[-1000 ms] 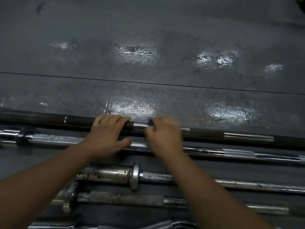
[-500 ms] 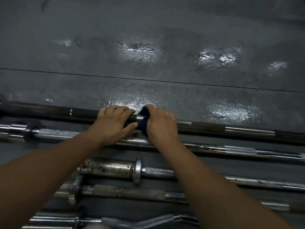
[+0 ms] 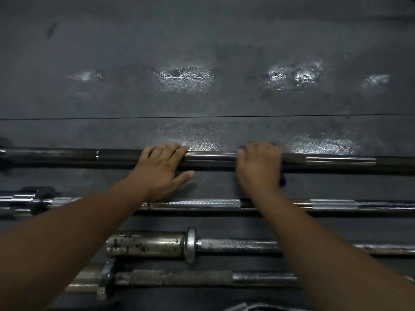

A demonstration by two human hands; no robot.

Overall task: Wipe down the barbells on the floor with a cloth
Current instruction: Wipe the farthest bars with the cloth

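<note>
Four barbells parallel on floor; farthest barbell (image 3: pixel 211 159) dark; blue cloth (image 3: pixel 282 178) bunched against it.

dim, slightly soft view; overhead lights glare off the dark floor (image 3: pixel 184 77), corners darken.

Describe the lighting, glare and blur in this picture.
Head view: dim overall; bright glare patches on the dark floor; highlights streak along the far barbell; wide-angle bending bows the bars; right hand slightly soft, the blue cloth barely visible; left hand sharp.
</note>
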